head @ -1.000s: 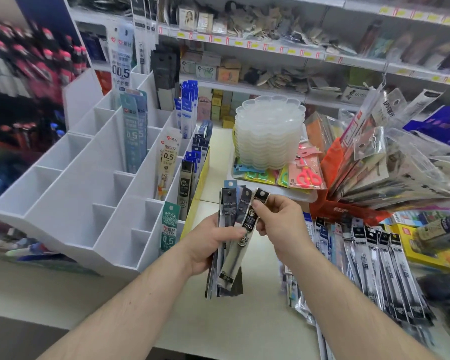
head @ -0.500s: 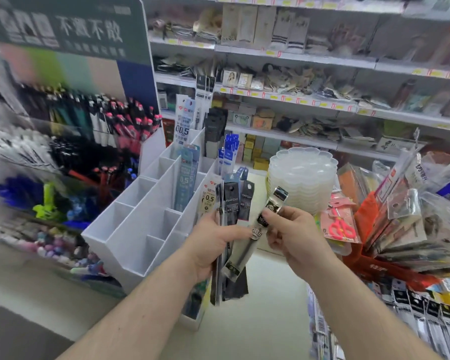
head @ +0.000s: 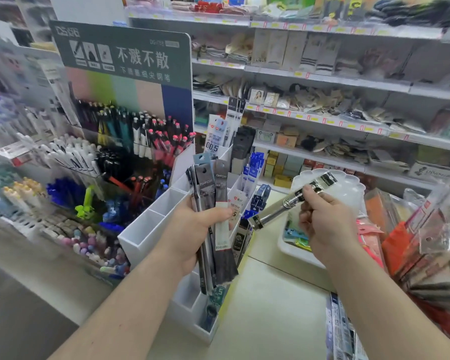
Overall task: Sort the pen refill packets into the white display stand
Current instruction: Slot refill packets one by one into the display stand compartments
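Head view is showing the right hand (head: 327,224) pinching one refill packet (head: 294,201) right of the white stand (head: 151,229), while the left hand (head: 192,229) is gripping a bundle (head: 213,219) that could slip if the thumb is loosening.

Black and dark grey refill packets (head: 213,211), one with a white band, are showing in the left hand (head: 192,229). The single packet (head: 294,201) in the right hand (head: 325,224) is showing silver with black ends. Behind the left hand, the display stand (head: 151,227) is showing plain white. Above it, a sign (head: 125,55) is showing dark green with white lettering over pink, green, beige and blue stripes.
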Demonstrator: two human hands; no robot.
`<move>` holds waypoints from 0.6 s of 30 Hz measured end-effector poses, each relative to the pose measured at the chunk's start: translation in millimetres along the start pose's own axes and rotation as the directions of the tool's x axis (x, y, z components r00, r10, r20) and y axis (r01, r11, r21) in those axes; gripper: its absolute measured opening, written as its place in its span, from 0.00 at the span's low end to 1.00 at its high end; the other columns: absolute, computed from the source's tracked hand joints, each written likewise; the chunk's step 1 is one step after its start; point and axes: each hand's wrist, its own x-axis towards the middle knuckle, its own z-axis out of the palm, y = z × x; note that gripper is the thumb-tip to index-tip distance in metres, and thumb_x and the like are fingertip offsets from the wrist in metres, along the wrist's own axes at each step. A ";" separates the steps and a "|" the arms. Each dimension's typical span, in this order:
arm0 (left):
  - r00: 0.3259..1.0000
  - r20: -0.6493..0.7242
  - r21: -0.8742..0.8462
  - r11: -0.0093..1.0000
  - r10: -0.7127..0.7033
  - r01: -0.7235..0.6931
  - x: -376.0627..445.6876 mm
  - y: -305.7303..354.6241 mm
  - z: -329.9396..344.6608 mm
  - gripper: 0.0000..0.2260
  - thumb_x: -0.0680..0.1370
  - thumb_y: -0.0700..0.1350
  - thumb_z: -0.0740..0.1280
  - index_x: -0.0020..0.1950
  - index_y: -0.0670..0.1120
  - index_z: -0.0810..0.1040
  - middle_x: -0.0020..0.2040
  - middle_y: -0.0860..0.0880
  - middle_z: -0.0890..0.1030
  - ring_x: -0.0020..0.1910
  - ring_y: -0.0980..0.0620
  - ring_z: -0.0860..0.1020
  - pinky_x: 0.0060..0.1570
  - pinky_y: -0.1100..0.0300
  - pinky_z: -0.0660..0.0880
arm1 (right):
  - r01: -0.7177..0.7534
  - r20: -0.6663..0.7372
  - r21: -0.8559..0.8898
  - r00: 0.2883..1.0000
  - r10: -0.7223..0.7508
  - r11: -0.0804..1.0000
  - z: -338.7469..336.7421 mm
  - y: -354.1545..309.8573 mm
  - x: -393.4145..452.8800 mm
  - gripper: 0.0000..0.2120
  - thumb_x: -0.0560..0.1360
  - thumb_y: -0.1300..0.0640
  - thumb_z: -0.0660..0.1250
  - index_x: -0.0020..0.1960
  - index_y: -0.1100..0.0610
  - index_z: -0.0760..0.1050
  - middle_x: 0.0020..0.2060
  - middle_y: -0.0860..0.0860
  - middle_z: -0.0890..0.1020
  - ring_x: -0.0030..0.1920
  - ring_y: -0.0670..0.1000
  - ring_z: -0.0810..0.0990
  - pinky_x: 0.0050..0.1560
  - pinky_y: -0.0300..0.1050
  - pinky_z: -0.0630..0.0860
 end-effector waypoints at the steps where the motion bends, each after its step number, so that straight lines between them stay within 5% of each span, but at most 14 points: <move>1: 1.000 -0.010 -0.003 1.000 -0.003 0.003 -2.2 -0.5 -1.3 0.09 0.73 0.30 0.69 0.49 0.41 0.78 0.38 0.44 0.84 0.34 0.46 0.80 0.40 0.48 0.81 | 0.008 0.005 -0.016 1.000 -0.008 1.000 2.3 0.0 0.0 0.12 0.79 0.57 0.69 0.38 0.56 0.74 0.26 0.48 0.71 0.25 0.44 0.65 0.26 0.35 0.64; 3: 1.000 -0.030 -0.009 1.000 -0.005 0.005 -7.4 -1.7 -2.8 0.09 0.73 0.30 0.69 0.49 0.42 0.78 0.39 0.45 0.84 0.36 0.46 0.81 0.44 0.46 0.81 | 0.027 0.025 -0.040 0.999 -0.026 0.999 7.8 -0.5 -0.3 0.12 0.79 0.56 0.69 0.37 0.56 0.74 0.27 0.49 0.71 0.25 0.45 0.66 0.27 0.36 0.65; 10: 0.991 -0.136 -0.009 1.000 0.022 -0.024 -31.4 -0.3 -6.1 0.08 0.73 0.31 0.69 0.50 0.41 0.78 0.37 0.46 0.83 0.32 0.50 0.82 0.31 0.57 0.79 | 0.038 0.036 -0.084 0.999 -0.035 0.996 27.3 -0.9 -2.1 0.12 0.81 0.56 0.66 0.40 0.59 0.74 0.30 0.51 0.73 0.24 0.45 0.67 0.27 0.37 0.67; 18: 0.944 -0.327 -0.029 0.998 0.052 -0.064 -69.5 -6.8 -12.4 0.07 0.72 0.31 0.70 0.48 0.40 0.78 0.37 0.44 0.81 0.32 0.48 0.80 0.30 0.58 0.78 | -0.057 0.095 -0.054 0.994 0.062 0.997 24.1 17.4 -6.5 0.13 0.83 0.55 0.61 0.41 0.57 0.70 0.29 0.49 0.68 0.22 0.44 0.63 0.24 0.35 0.62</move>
